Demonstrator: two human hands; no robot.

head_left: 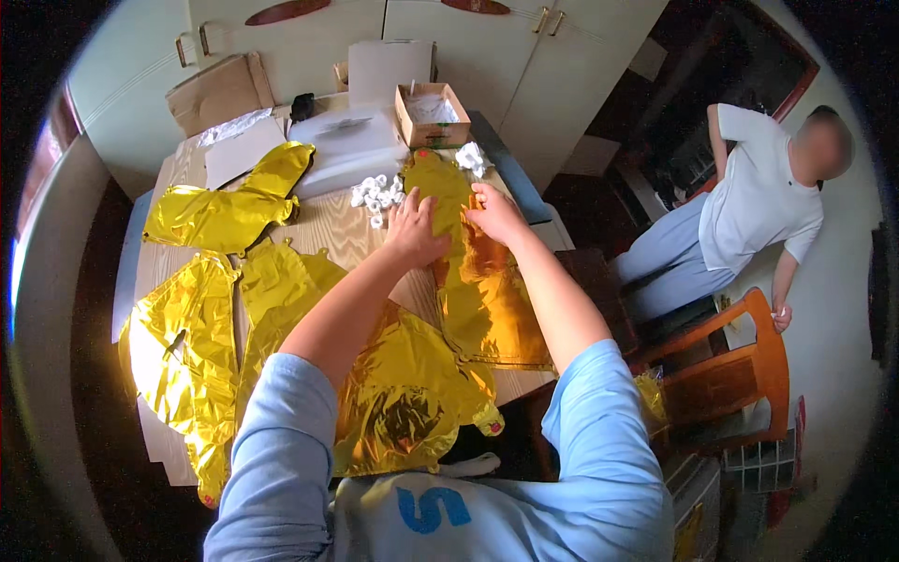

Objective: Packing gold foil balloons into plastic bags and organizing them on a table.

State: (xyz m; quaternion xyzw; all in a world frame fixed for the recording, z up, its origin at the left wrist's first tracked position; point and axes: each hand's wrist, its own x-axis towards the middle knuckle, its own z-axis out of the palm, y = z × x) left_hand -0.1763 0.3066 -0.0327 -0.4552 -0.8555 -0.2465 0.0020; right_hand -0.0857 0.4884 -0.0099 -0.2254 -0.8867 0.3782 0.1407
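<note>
Under my hands lies a long, flat, gold foil balloon (456, 272), running from the far side of the table toward me. My left hand (417, 231) rests on its left edge, open, with the fingers spread. At its right edge is my right hand (496, 215); thumb and forefinger are apart and slightly bent, near or touching the foil. More flat gold foil balloons surround it: one in front of me (403, 393), crumpled ones at the left (187, 337), and another farther back (225, 201). Small white rolls (377, 194) are heaped beyond my left hand.
A small cardboard box (431, 122) stands at the back of the wooden table (318, 217), near a crumpled white bundle (473, 159) and translucent plastic sheets (351, 145). At the right, another person (763, 187) stands with a hand on a wooden chair (740, 375). Cabinets (468, 47) line the back.
</note>
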